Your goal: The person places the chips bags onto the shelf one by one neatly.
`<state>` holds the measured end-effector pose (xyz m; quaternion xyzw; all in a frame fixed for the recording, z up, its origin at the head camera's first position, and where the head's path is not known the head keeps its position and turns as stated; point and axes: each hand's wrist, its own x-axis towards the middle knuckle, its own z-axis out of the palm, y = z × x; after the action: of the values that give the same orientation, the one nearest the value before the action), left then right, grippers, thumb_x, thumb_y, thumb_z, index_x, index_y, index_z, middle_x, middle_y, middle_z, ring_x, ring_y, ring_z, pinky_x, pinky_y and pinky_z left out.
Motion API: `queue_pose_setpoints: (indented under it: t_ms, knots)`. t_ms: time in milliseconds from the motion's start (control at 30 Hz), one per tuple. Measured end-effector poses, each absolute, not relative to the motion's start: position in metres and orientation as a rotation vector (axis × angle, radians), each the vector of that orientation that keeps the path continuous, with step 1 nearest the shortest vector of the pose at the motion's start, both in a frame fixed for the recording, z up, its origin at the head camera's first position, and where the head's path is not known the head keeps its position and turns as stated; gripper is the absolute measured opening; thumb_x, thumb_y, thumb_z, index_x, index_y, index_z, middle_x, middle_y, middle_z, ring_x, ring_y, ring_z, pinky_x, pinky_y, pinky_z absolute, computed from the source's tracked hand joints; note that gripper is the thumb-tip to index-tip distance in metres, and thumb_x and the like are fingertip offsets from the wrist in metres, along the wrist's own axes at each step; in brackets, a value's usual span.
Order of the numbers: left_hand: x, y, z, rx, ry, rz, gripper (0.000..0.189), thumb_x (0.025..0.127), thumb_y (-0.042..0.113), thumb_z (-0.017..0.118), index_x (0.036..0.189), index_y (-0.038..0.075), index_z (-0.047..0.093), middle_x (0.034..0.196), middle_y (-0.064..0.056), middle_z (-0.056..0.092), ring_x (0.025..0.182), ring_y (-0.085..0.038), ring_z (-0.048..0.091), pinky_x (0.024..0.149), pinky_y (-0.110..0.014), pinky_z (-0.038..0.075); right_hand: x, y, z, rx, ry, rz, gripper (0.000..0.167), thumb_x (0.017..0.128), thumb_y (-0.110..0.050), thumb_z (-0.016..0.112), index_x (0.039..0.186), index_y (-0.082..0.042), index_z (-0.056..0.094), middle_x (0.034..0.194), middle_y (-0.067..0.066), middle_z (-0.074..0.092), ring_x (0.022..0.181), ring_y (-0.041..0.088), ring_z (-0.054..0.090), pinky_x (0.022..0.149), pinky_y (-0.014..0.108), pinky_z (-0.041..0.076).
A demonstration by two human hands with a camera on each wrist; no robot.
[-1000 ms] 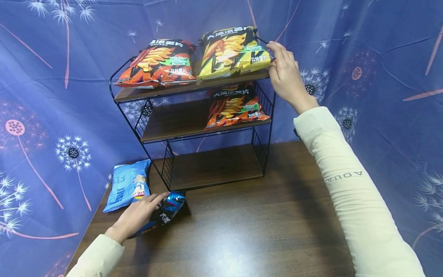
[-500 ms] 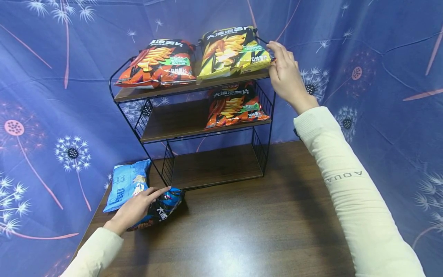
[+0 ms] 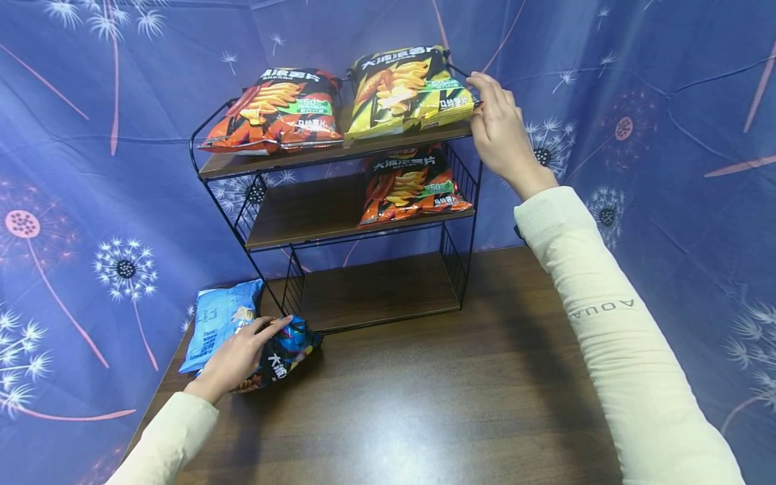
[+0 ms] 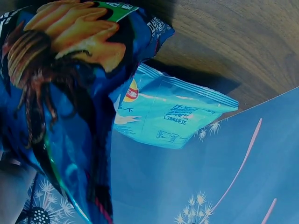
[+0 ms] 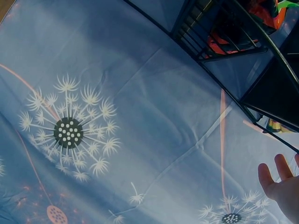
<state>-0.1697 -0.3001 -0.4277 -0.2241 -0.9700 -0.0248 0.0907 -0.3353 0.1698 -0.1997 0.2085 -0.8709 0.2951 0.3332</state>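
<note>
My left hand (image 3: pixel 236 360) grips a dark blue and black bag of potato chips (image 3: pixel 281 357), tilted beside the rack's lower left corner. Close up in the left wrist view, the chip bag (image 4: pixel 70 84) shows an octopus and yellow wavy chips. My right hand (image 3: pixel 500 128) holds the upper right side of the black wire shelf rack (image 3: pixel 475 188), with the thumb near a yellow bag of chips (image 3: pixel 409 94) on the top shelf. Fingertips of the right hand (image 5: pixel 282 182) appear beside the rack's rail (image 5: pixel 275 133) in the right wrist view.
A red and black bag of chips (image 3: pixel 279 111) lies left on the top shelf. Another red chip bag (image 3: pixel 412 188) sits right on the middle shelf. Left of the rack, a light blue bag (image 3: pixel 221 316) lies on the wooden table (image 3: pixel 455 391). A patterned blue cloth (image 3: pixel 655 135) surrounds it.
My left hand has moved slightly up the view toward the rack with the dark blue chip bag, which now overlaps more of the rack's lower left corner. The right hand has stayed still.
</note>
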Motion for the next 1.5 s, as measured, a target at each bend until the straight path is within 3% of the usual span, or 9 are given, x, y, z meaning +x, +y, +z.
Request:
queue_pose_setpoints:
  t_ms: [67, 167, 267, 400, 567, 1100, 1500]
  knots:
    - [-0.1711, -0.3003, -0.4287, -0.65, -2.871, -0.088, 0.068, 0.085, 0.005, 0.058, 0.142, 0.032, 0.032, 0.13, -0.016, 0.048, 0.103, -0.036, 0.056, 0.077, -0.047, 0.05, -0.3353, 0.17, -0.1999, 0.545, -2.276, 0.77, 0.047, 0.093, -0.014, 0.029, 0.14, -0.016, 0.032, 0.149, -0.004, 0.028, 0.132, 0.021, 0.031, 0.105, 0.042, 0.025]
    - [-0.1724, -0.3002, -0.4301, -0.621, -2.879, -0.084, 0.06, 0.089, 0.024, 0.057, 0.142, 0.033, 0.03, 0.133, -0.015, 0.045, 0.11, -0.04, 0.051, 0.087, -0.059, 0.041, -0.3356, 0.1704, -0.2001, 0.541, -2.281, 0.768, 0.047, 0.093, -0.014, 0.028, 0.14, -0.017, 0.031, 0.149, -0.005, 0.027, 0.132, 0.02, 0.03, 0.106, 0.041, 0.024]
    - [-0.1727, -0.3005, -0.4313, -0.603, -2.894, -0.022, 0.069, 0.085, 0.044, 0.058, 0.144, 0.035, 0.024, 0.138, -0.013, 0.04, 0.111, -0.041, 0.049, 0.085, -0.061, 0.041, -0.3358, 0.1706, -0.2001, 0.539, -2.282, 0.768, 0.047, 0.093, -0.014, 0.029, 0.14, -0.018, 0.031, 0.149, -0.005, 0.027, 0.132, 0.02, 0.031, 0.106, 0.041, 0.024]
    - [-0.1725, -0.3026, -0.4323, -0.608, -2.929, 0.101, 0.099, 0.069, 0.056, 0.07, 0.146, 0.034, 0.013, 0.144, -0.013, 0.03, 0.108, -0.041, 0.049, 0.076, -0.057, 0.045, -0.3358, 0.1703, -0.2, 0.544, -2.276, 0.77, 0.047, 0.093, -0.014, 0.029, 0.14, -0.017, 0.032, 0.149, -0.005, 0.028, 0.131, 0.021, 0.031, 0.105, 0.041, 0.025]
    - [-0.1726, -0.3043, -0.433, -0.616, -2.966, 0.231, 0.119, 0.057, 0.051, 0.08, 0.147, 0.032, 0.005, 0.147, -0.014, 0.022, 0.103, -0.04, 0.049, 0.064, -0.047, 0.047, -0.3357, 0.17, -0.1995, 0.547, -2.279, 0.774, 0.047, 0.093, -0.014, 0.029, 0.14, -0.016, 0.032, 0.149, -0.004, 0.028, 0.131, 0.021, 0.031, 0.105, 0.041, 0.025]
    - [-0.1689, -0.3079, -0.4325, -0.694, -2.892, 0.082, 0.106, 0.063, 0.032, 0.082, 0.146, 0.025, 0.017, 0.123, -0.011, 0.05, 0.095, -0.034, 0.056, 0.068, -0.047, 0.051, -0.3376, 0.1706, -0.2002, 0.545, -2.271, 0.772, 0.047, 0.093, -0.015, 0.029, 0.139, -0.018, 0.033, 0.148, -0.003, 0.029, 0.13, 0.021, 0.033, 0.103, 0.042, 0.027]
    - [-0.1688, -0.3023, -0.4271, -0.605, -2.989, -0.188, 0.088, 0.073, 0.037, 0.074, 0.144, 0.02, 0.024, 0.128, -0.016, 0.053, 0.1, -0.034, 0.06, 0.074, -0.049, 0.05, -0.3373, 0.1706, -0.2002, 0.542, -2.281, 0.777, 0.047, 0.093, -0.015, 0.029, 0.14, -0.018, 0.032, 0.149, -0.005, 0.027, 0.13, 0.021, 0.032, 0.104, 0.041, 0.025]
